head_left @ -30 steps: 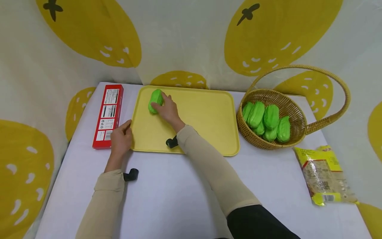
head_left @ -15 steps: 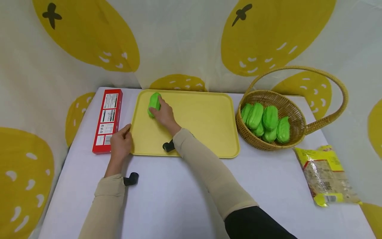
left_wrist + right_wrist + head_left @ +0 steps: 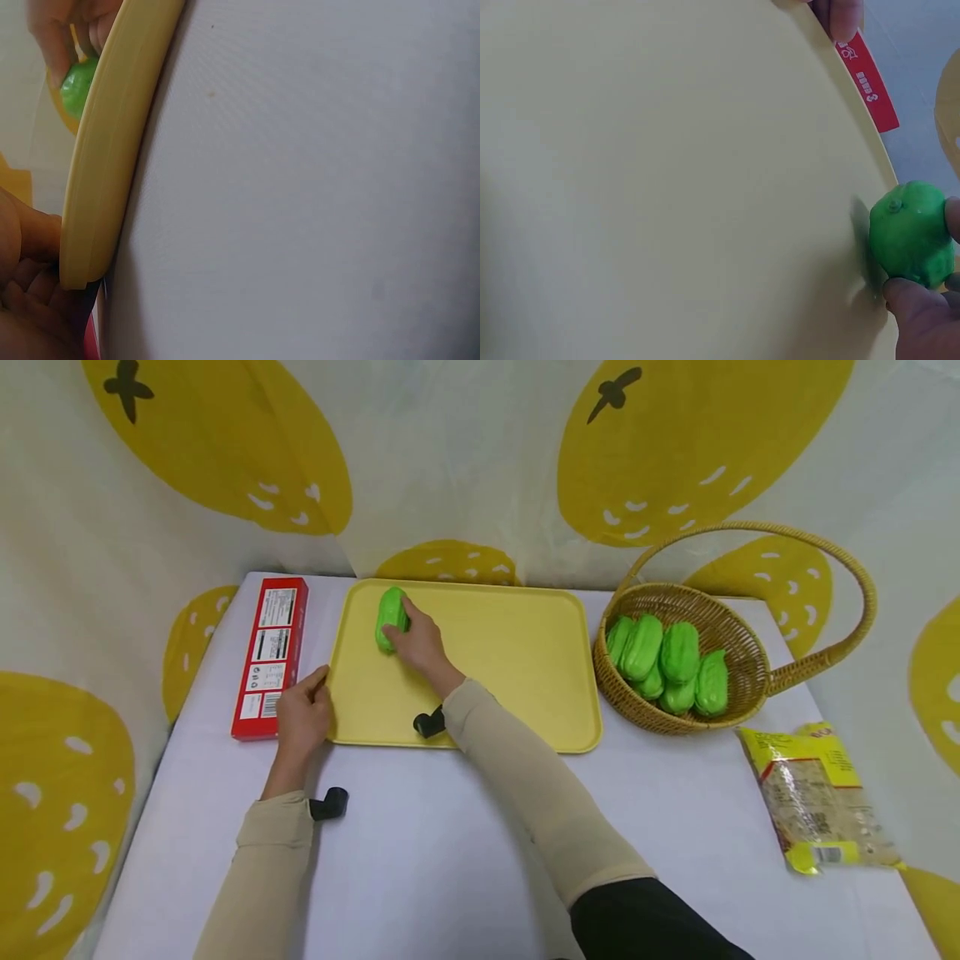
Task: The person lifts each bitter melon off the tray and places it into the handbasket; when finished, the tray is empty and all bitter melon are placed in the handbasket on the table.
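Note:
My right hand pinches a green, oblong, ridged vegetable between thumb and fingers, at the far left part of the yellow tray. In the right wrist view the vegetable shows a rounded end with a small nub, and its shadow falls on the tray beside it. My left hand grips the tray's left edge near the front corner. The left wrist view shows the thumb at the tray's rim and curled fingers below.
A red box with white labels lies left of the tray. To the right, a wicker basket with a tall handle holds several green vegetables of the same kind. A yellow and clear plastic packet lies at the right edge of the white-covered table.
The head view shifts slightly up and down. The right hand and its vegetable stay almost in place over the tray, and the left hand keeps hold of the edge.

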`<action>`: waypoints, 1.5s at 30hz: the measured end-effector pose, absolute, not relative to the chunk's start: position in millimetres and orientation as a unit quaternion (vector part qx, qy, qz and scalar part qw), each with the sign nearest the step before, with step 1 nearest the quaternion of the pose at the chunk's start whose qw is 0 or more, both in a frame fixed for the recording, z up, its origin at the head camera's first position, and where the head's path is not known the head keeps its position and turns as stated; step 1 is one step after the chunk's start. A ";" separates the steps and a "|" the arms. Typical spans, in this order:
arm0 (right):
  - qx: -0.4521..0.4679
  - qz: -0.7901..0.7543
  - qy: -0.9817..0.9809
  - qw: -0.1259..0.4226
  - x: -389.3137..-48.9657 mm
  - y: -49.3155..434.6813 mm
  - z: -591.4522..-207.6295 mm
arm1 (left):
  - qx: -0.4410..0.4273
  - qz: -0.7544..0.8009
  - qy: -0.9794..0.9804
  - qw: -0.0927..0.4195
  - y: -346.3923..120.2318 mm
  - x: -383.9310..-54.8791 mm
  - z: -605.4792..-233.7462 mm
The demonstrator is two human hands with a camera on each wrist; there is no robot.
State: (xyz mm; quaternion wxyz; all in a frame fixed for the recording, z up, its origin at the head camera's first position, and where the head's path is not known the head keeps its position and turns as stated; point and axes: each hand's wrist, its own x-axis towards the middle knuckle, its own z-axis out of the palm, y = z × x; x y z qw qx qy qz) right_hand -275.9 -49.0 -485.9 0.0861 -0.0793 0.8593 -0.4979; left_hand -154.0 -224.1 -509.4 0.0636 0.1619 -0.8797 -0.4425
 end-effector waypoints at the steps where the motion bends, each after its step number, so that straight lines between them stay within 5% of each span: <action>1: -0.080 -0.498 0.859 0.087 -275.8 -47.5 -485.0 | 0.162 -0.442 -0.880 0.064 -224.1 -154.6 -508.9; 21: -0.104 -0.654 0.736 0.138 -247.7 -10.8 -452.0 | 0.160 -0.441 -0.881 0.061 -225.4 -152.2 -505.0; 45: -0.152 -0.728 0.662 0.089 -195.0 70.2 -416.3 | 0.165 -0.453 -0.875 0.053 -225.2 -151.9 -505.8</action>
